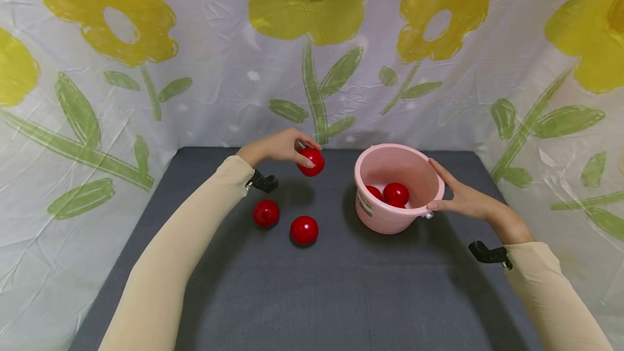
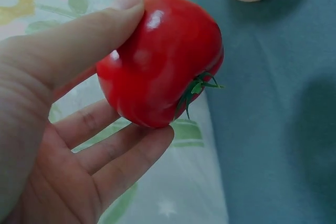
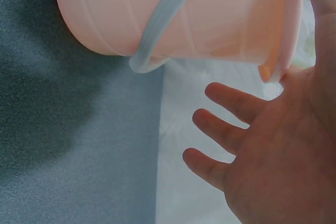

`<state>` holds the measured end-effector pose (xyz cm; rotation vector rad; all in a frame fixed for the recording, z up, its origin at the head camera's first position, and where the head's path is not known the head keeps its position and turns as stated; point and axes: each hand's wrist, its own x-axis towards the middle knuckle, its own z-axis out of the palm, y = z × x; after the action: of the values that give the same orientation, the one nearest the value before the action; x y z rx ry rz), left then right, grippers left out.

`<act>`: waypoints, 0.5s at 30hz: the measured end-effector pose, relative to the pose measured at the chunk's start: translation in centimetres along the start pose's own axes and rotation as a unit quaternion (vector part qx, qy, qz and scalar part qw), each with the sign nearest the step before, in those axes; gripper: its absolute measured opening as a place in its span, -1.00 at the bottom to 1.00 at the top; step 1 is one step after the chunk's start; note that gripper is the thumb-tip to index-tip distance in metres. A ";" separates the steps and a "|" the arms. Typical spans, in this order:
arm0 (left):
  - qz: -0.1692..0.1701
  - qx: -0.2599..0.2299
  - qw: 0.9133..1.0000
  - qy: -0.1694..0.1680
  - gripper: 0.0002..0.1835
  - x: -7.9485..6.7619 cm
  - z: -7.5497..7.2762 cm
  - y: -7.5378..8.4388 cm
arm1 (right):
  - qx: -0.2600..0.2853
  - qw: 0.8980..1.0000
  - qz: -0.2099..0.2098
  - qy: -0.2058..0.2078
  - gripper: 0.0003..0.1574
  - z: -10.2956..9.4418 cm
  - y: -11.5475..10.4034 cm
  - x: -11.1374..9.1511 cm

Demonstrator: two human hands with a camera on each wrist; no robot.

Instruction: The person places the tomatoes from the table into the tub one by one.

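My left hand pinches a shiny red tomato between thumb and fingers, held above the far part of the table. Its green stem shows in the left wrist view. Two more red tomatoes, one on the left and one nearer the middle, lie on the table below that hand. To the right stands a pink bucket with red tomatoes inside. My right hand holds the bucket's right rim with thumb and index finger, while the other three fingers stretch out beside it.
A dark grey cloth covers the table. Behind and at both sides hangs a pale curtain with yellow flowers. The bucket's light handle hangs against its outer wall.
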<state>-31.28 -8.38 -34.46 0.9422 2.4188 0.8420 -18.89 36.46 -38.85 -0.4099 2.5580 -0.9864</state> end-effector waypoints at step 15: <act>0.005 -0.002 1.000 0.011 -0.49 2.6 -1.4 3.1 | 0.007 1.000 -0.004 -0.001 0.41 0.1 0.1 0.1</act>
<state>-32.37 -5.27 -31.77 0.9492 2.4322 0.8664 -18.95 36.46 -38.99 -0.4176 2.5475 -1.0051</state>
